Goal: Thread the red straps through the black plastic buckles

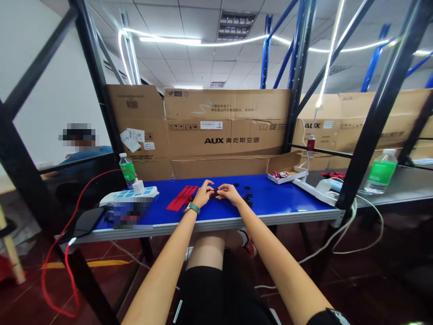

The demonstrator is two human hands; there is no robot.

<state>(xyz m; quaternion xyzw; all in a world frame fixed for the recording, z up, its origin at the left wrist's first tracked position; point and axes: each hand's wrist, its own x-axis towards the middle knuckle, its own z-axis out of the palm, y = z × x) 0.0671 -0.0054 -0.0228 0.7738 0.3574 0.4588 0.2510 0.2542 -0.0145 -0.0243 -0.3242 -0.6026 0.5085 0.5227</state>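
Blue workbench (284, 198) below — left hand (204, 195) and right hand (230, 194) pinch a small dark part (214, 192) between fingertips.

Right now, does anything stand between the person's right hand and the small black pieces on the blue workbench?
Nothing visible does: the right hand lies just beside the small black pieces on the blue workbench top.

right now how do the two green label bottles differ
The left bottle stands on the blue bench top by the white power strip, while the right bottle stands on the grey side shelf. The right bottle looks larger in view than the left. Both are clear plastic with green labels and pale caps.
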